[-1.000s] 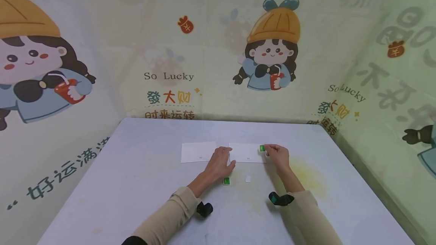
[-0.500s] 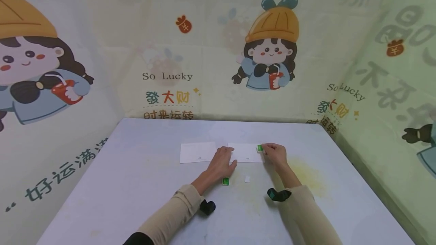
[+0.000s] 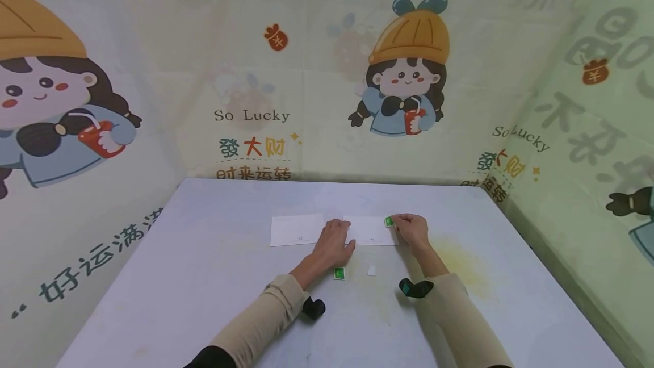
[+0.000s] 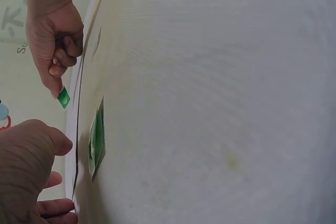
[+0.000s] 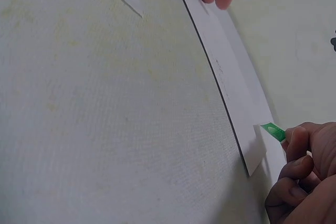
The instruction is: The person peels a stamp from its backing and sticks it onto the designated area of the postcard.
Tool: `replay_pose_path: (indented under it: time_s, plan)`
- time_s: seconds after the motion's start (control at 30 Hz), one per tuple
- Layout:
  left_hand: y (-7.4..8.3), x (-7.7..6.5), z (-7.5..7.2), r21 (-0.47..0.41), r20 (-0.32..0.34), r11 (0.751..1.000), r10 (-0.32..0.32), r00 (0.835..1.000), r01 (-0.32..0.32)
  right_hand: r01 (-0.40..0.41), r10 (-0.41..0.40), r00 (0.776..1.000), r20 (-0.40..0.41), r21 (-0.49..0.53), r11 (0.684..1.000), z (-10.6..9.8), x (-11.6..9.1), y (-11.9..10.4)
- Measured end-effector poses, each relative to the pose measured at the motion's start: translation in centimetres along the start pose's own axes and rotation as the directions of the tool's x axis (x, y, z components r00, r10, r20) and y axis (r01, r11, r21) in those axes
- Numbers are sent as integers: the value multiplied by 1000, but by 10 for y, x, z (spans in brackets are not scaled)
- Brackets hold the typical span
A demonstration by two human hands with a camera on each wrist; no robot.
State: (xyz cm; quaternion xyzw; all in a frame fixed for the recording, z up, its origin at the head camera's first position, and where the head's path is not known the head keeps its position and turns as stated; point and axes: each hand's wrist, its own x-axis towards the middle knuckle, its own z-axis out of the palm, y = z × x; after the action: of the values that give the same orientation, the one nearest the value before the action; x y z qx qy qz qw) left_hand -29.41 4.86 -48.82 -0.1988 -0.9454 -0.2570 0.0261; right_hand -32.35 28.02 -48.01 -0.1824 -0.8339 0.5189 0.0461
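My right hand pinches a small green stamp with a pale border between thumb and fingertip, at the upper right corner of a white envelope-like card. In the right wrist view the stamp sticks out from the fingertips close over the card. My left hand rests with fingers spread on the left end of that card, covering part of it. A second green stamp lies on the table just below the left hand. In the left wrist view it looks slightly bowed.
Another white card lies to the left, partly behind the left hand. A small white paper piece sits in front of the right card. The white table reaches back to a printed cloth wall.
My right hand has shifted slightly left, bringing the stamp further in over the card's upper right corner. The left hand stays on the card; the other stamp has not moved.
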Motion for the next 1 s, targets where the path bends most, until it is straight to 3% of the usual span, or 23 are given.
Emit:
replay_pose_path:
  time_s: [0.43, 1.0]
  plan:
    - [-1, 1, 0, 47, 13, 999, 3, 1000, -4, 45, -45, 999, 2, -33, 998, 2, 1, -4]
    - [-2, -1, 1, 82, 20, 997, -3, 1000, 1, 62, -70, 996, -62, -129, 990, 10, 1, -1]
